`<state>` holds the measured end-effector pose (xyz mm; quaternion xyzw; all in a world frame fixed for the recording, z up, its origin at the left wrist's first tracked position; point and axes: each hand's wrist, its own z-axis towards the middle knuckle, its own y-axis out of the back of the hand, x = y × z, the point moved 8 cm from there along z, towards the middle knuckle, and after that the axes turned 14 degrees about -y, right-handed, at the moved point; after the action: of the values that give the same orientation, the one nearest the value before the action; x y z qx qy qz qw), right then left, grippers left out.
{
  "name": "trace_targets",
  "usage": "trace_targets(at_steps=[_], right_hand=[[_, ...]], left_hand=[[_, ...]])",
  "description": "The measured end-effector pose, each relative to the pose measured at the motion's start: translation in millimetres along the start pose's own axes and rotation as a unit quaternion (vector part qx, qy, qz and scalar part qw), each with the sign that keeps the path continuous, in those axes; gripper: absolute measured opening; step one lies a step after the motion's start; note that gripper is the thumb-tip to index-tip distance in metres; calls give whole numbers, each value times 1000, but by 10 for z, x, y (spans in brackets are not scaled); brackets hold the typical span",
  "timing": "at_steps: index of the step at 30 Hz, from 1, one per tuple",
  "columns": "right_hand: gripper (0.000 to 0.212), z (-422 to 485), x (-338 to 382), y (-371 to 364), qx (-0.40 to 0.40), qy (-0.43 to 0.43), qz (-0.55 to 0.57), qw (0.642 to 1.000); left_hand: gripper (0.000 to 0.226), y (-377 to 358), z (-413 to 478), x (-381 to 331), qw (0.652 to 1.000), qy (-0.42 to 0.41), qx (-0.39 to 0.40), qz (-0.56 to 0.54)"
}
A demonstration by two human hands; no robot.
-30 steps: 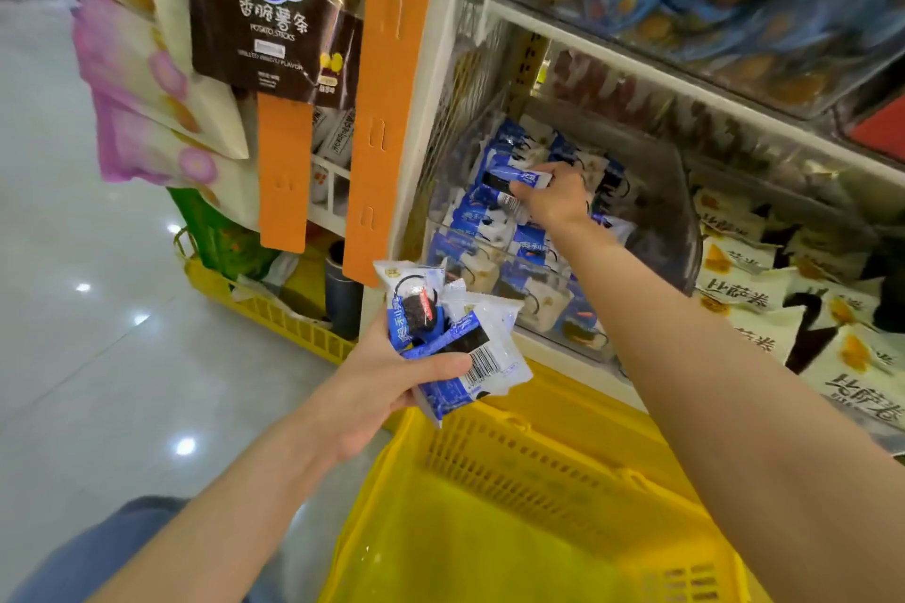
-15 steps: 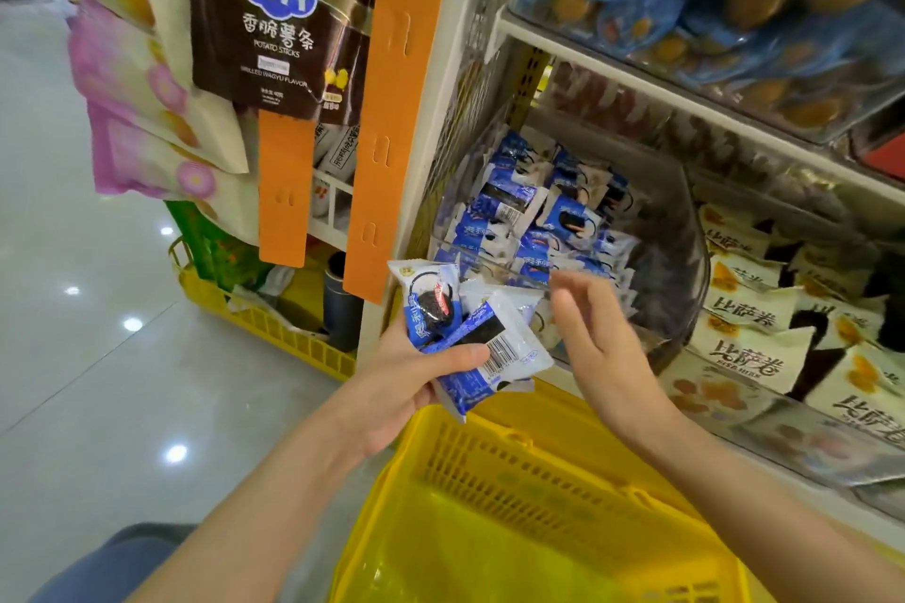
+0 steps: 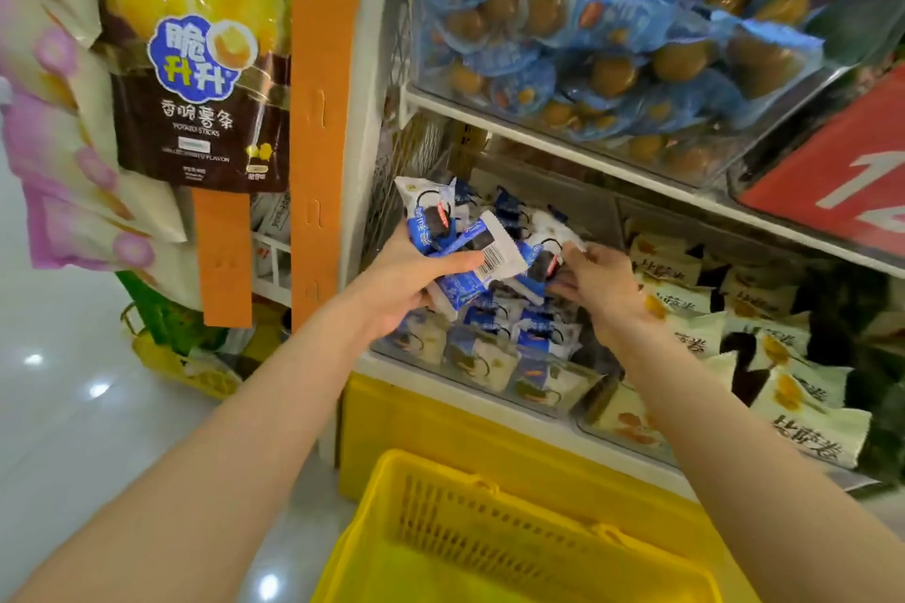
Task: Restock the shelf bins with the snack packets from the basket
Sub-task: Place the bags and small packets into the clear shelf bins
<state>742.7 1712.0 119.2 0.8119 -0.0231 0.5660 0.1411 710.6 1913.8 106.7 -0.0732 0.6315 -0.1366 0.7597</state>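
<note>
Left of our left grip [image 3: 406, 282] hangs a brown bag of potato sticks [image 3: 196, 78], and that grip is closed round a bunch of blue-and-white snack packets [image 3: 465, 240], held just above the clear shelf bin [image 3: 595, 211] that holds more of the same kind. Just beside it, our right grip [image 3: 602, 284] pinches one packet [image 3: 546, 260] at the bunch's edge. The yellow basket [image 3: 489, 529] sits below both grips.

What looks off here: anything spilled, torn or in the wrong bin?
Nothing stands out. The blue-and-white packets lie jumbled in the clear bin, all one kind, none visibly torn. The left hand grips a bunch; the right hand pinches one packet beside it.
</note>
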Motion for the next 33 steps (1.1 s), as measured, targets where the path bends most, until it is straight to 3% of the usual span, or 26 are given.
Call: trace_targets(at_steps=[3,5,8,12,14,17,20,22,24,28,30,33], right_hand=[[16,255,-208,-289,36,-52,-94,994],[25,292,-178,-326,-8,-8,-190,982],[36,129,76,-112,-113,102,-176,973],[44,-184,192,-304,50,177,-193,964],[30,-282,230,-398,111,195,-225,948],[2,-325,252,-465,161,192,-254,934],[12,-260,176,-452,155,156,-243,945],[23,-167,98,-380,120,112,-199,966],[17,-80,-5,-318,92,77,-172,978],[27,18,-215,-264,69,39,-200,977],[35,45,-294,-258,78,34,-252,964],[38,20,-297,-263,74,82,-339,934]], left_hand=[[51,16,88,55,999,13,21,38],[56,6,102,85,998,20,31,42],[58,4,139,106,999,26,18,44],[58,-63,189,146,996,37,27,75],[52,-136,200,164,994,45,53,82],[39,-230,179,204,993,81,65,59],[43,-133,222,126,983,68,32,169],[47,-44,278,-46,962,11,20,273],[53,4,332,-209,925,-42,33,376],[45,-9,390,-341,870,-99,88,476],[45,-68,394,-297,826,-94,158,532],[54,-99,367,-46,735,-20,278,619]])
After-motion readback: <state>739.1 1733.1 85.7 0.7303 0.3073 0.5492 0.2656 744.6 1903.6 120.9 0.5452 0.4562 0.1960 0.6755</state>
